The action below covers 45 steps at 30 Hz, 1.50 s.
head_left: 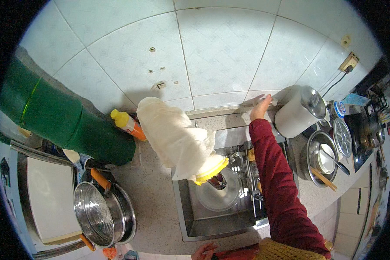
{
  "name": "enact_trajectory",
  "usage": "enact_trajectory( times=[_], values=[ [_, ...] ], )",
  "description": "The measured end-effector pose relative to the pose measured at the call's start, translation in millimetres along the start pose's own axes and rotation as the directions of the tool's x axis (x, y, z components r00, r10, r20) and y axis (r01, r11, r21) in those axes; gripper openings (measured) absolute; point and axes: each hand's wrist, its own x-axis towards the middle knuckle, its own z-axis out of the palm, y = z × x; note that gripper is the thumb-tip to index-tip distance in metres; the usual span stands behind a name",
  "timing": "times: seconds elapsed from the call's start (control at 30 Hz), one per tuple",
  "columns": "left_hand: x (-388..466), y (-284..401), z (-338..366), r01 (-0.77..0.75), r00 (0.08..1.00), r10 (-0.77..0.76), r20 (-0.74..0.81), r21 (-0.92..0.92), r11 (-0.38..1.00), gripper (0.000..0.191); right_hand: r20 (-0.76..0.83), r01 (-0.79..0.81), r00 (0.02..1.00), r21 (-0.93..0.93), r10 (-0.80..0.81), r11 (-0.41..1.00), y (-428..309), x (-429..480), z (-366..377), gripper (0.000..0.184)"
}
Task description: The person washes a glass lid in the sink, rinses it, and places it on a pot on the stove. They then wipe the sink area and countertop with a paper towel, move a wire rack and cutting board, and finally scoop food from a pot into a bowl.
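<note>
My right hand (261, 108) reaches over the sink's back ledge, close to the tiled wall. A small translucent object (273, 102) shows beside its fingers; its kind and whether I grip it are unclear. My left hand (204, 252) is low at the bottom edge, partly cut off, near the counter's front, with nothing visible in it. Between them lies a steel sink (211, 227) with a translucent round basin (216, 201) inside. A cream cloth cover (175, 130) with a yellow scalloped edge rises over its back left. Under that edge shows a dark shiny thing (218, 182).
Left stand a green cylinder (74, 120), a yellow-capped bottle (126, 122) and steel pots (99, 213). A metal rack (258, 198) crosses the sink. Right are a white lidded canister (292, 115), a steel bowl (307, 159) with chopsticks (325, 180), and a plugged outlet (349, 61).
</note>
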Motion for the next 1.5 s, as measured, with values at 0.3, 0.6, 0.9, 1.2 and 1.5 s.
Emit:
enact_trajectory(
  times=[0.3,0.6,0.9,1.2,1.5],
  values=[
    [18.0,0.1,24.1,-0.074,0.997,0.073,0.009,0.194,0.978,0.028,0.382,0.090,0.922,-0.357,0.058,0.930,42.0,-97.7,68.7,0.074],
    [22.9,-24.2,20.7,-0.063,0.998,0.062,0.015,0.105,0.992,0.030,0.171,0.414,0.906,-0.553,-0.388,0.723,-27.6,-36.4,65.1,0.077],
    [34.1,4.4,30.8,-0.012,0.993,0.001,0.117,0.095,0.995,0.031,0.207,0.560,0.811,-0.545,-0.546,0.624,-106.9,24.4,49.3,0.068],
    [40.4,25.0,40.9,-0.066,0.986,0.057,0.159,0.053,0.996,0.028,0.838,0.841,0.534,-0.514,-0.108,0.172,-113.8,-15.7,74.3,0.077],
    [34.4,7.9,39.8,-0.262,0.963,0.267,-0.039,0.099,0.960,0.028,0.420,0.813,0.404,-0.571,-0.813,0.109,-184.9,53.6,129.7,0.079]
  ],
)
